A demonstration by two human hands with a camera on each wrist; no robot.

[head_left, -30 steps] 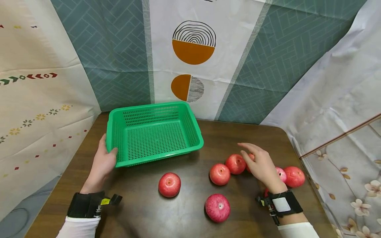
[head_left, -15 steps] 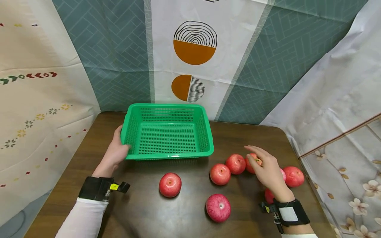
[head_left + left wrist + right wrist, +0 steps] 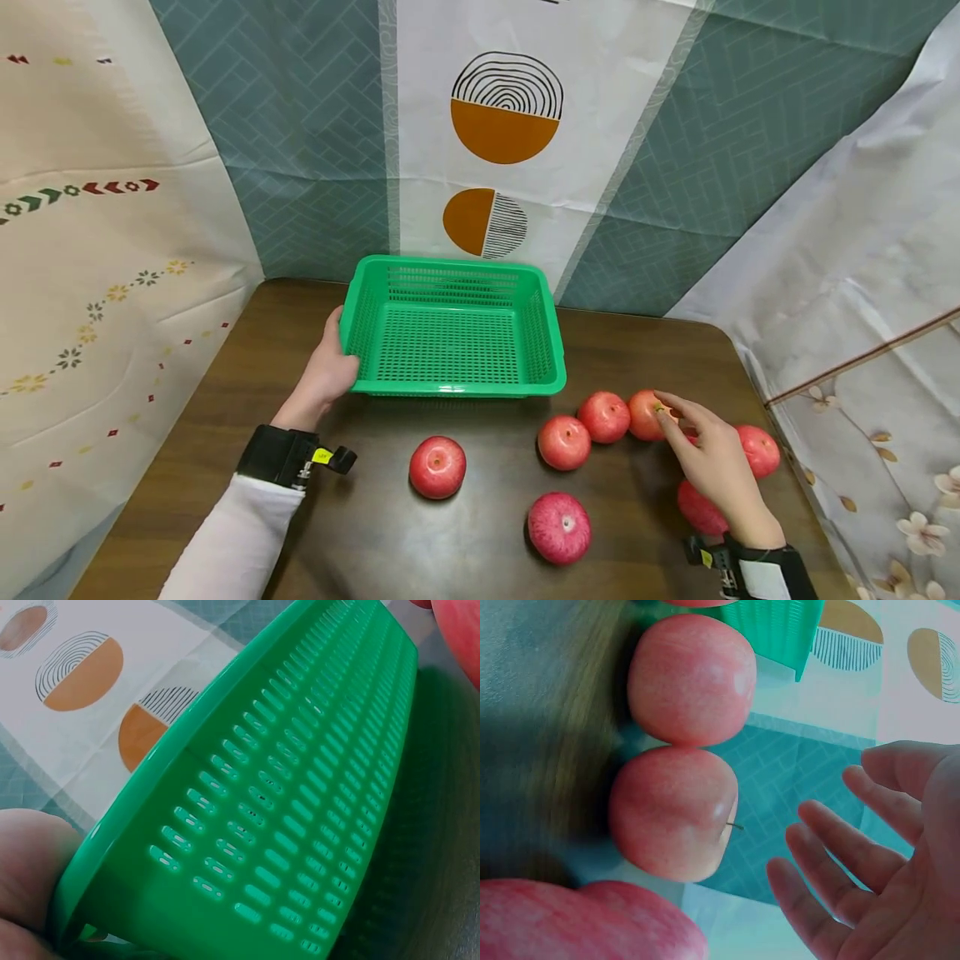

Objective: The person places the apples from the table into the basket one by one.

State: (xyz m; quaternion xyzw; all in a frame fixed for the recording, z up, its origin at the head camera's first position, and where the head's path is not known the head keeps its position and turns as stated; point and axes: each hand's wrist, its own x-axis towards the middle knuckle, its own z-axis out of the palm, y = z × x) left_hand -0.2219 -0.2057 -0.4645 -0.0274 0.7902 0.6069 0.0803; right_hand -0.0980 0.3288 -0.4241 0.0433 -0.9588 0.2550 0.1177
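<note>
My left hand grips the left rim of a green plastic basket, thumb on the inner side. The left wrist view shows the basket's slotted wall close up and only part of the hand. Nothing lies in the basket. My right hand hovers over the apples at the right, fingers spread and holding nothing. Closest to its fingertips is a red apple with a stem, seen apart from the hand in the right wrist view. The hand partly hides a darker red apple.
Two red apples, one and another, sit left of the stemmed one. A lone apple and a pinkish one stand nearer the front. Another apple is at the right table edge. Patterned cloth hangs behind.
My left hand has shifted the basket right and turned it straighter to the table's back edge. My right hand has moved right and slightly toward the front, lower over the apples.
</note>
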